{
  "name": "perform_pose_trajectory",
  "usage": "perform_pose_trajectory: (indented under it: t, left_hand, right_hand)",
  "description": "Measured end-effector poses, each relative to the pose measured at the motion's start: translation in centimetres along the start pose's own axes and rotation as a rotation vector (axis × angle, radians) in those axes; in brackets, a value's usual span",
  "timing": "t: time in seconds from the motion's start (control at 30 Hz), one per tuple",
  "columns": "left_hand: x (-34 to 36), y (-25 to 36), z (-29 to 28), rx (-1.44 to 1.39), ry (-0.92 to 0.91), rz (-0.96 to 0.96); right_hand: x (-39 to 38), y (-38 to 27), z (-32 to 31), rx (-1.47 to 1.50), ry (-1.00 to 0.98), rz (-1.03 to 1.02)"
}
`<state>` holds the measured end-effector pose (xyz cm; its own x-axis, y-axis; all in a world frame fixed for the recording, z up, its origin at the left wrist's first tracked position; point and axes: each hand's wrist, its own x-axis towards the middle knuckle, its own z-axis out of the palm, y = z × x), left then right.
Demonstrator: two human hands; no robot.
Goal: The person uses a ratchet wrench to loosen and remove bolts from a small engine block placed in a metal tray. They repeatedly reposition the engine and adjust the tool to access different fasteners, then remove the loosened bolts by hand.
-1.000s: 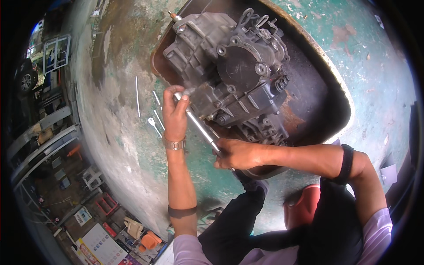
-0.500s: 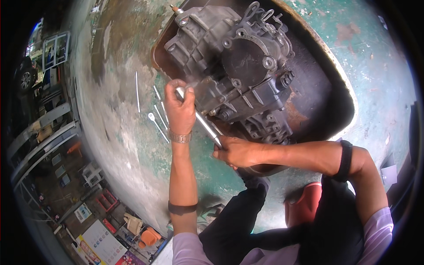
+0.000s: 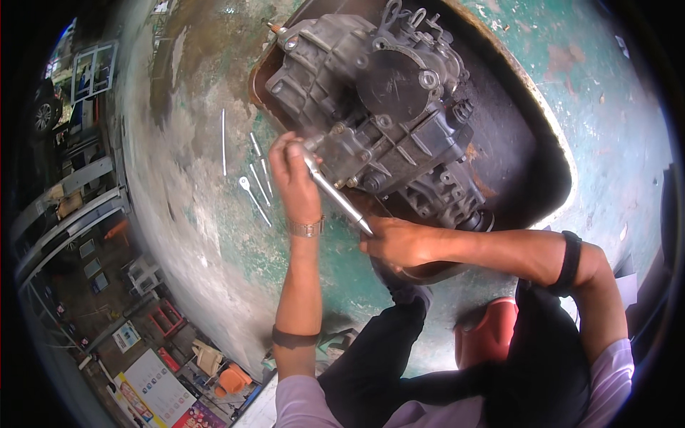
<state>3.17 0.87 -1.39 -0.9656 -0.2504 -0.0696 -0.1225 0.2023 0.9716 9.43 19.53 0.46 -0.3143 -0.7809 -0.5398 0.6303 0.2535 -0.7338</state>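
A long-handled silver socket wrench (image 3: pixel 339 197) slants across the near left side of a grey metal gearbox (image 3: pixel 421 146). Its head end is at the gearbox's left edge, where blur and my fingers hide what it sits on. My left hand (image 3: pixel 300 182) is closed around that head end, thumb along the top. My right hand (image 3: pixel 399 242) grips the other end of the handle in a fist, close to the tray's near edge. The gearbox lies in a dark, rusty-rimmed tray (image 3: pixel 560 139) with a round opening facing up.
On the worn green floor left of the tray lie a small ratchet (image 3: pixel 253 198), a thin rod (image 3: pixel 224 143) and an extension bar (image 3: pixel 257 148). A red stool (image 3: pixel 487 332) stands by my legs. Shelving and boxes (image 3: pixel 164 385) fill the far left.
The wrench has swung slightly to the right, with both hands moving along with it. My left fingers lie straighter over the head end than before. The view has shifted a little.
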Motion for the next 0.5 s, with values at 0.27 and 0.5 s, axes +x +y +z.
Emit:
perform_pose_trajectory:
  t: [0.27,0.5]
  left_hand:
    - [-3.0,-8.2,-2.2,0.123,0.273,-0.262]
    - [-1.8,-6.5,2.7,0.444,0.178,-0.087]
  right_hand:
    - [0.7,0.9,0.2,0.128,-0.048,-0.038]
    - [0.5,1.5,0.6,0.413,-0.038,-0.051]
